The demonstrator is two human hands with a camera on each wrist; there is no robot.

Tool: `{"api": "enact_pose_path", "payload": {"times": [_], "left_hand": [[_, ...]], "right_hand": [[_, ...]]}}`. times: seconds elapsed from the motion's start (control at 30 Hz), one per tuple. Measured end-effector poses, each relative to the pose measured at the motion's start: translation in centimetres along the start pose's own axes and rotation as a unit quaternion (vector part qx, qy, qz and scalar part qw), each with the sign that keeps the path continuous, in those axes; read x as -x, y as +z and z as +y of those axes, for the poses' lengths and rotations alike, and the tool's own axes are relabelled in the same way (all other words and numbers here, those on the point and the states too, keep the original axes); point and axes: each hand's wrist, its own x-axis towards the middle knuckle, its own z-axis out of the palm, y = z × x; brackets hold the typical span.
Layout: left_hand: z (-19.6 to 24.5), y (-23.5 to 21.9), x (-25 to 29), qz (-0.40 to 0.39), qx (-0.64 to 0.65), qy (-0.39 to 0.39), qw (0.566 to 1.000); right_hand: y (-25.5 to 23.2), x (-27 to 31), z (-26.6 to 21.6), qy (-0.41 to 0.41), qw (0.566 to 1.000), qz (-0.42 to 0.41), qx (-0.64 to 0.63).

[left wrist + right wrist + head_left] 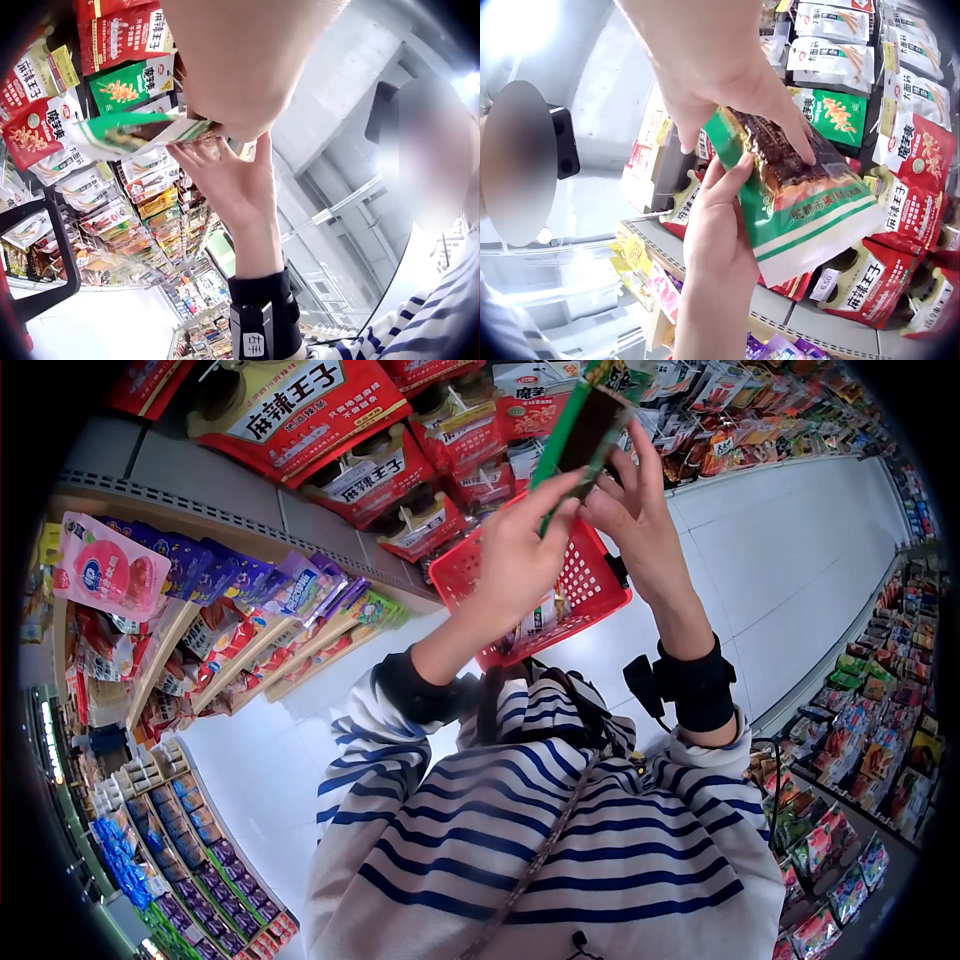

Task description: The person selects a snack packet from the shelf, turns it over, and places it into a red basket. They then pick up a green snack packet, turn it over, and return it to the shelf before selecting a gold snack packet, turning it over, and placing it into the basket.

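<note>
A green snack bag (583, 435) with a dark clear window is held up before the shelves. My left hand (520, 565) grips it by one edge, the thumb lying on its printed face in the right wrist view. On that same face (810, 206), green and white stripes run along the bottom. My right hand (635, 520) touches the bag with extended fingers; its thumb stands apart from the bag in the right wrist view. Below both hands, a red shopping basket (615, 598) holds a few small packets, partly hidden by my left forearm.
Large red snack bags (305, 415) hang on the rack ahead. To the left, a wooden shelf (165, 650) carries purple and pink candy packs. Long racks of packaged snacks (850, 730) line the right side, across a white tiled floor (800, 550).
</note>
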Motion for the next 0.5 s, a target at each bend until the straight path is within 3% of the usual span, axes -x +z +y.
{"api": "enact_pose_path", "payload": {"times": [0.1, 0.2, 0.33, 0.4, 0.47, 0.5], "left_hand": [[-0.9, 0.8, -0.3, -0.02, -0.083, 0.167, 0.982], [-0.3, 0.9, -0.3, -0.038, -0.132, 0.217, 0.966], [0.3, -0.7, -0.5, -0.142, -0.132, 0.218, 0.957], [-0.7, -2.0, -1.2, -0.103, -0.151, 0.212, 0.96], [-1.4, -3.4, -1.9, -0.001, -0.167, 0.192, 0.967], [-2.1, -4.0, -2.1, 0.024, -0.124, 0.146, 0.981]], "right_hand": [[0.8, -0.1, -0.4, -0.047, 0.998, 0.037, -0.02], [0.1, 0.1, 0.6, 0.0, 0.989, 0.128, -0.071], [-1.6, 0.0, 1.2, 0.024, 0.982, 0.169, -0.087], [-2.5, 0.1, 1.7, 0.01, 0.984, 0.163, -0.065], [-2.8, 0.3, 1.6, 0.022, 0.983, 0.172, -0.065], [-3.2, 0.4, 1.6, 0.03, 0.983, 0.164, -0.071]]}}
